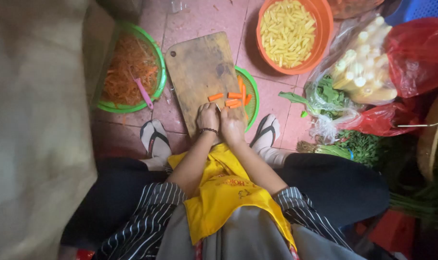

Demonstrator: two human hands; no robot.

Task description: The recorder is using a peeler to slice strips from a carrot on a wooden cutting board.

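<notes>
A worn wooden cutting board [199, 67] lies on the pink tiled floor between my feet. Several short orange carrot pieces [231, 98] rest near its right edge. My left hand [208, 117], with a dark bead bracelet on the wrist, and my right hand [232, 126] sit side by side at the board's near end, fingers curled down. A thin pale knife blade [218, 108] pokes out between them and seems to come from my right hand. What my left hand presses on is hidden under its fingers.
A green basket [156, 58] of shredded carrot holds a pink peeler [143, 93] left of the board. A green strainer [252, 96] peeks from under its right edge. An orange bowl [325, 29] of pale sticks, bagged vegetables [363, 62] and herbs [358, 144] crowd the right.
</notes>
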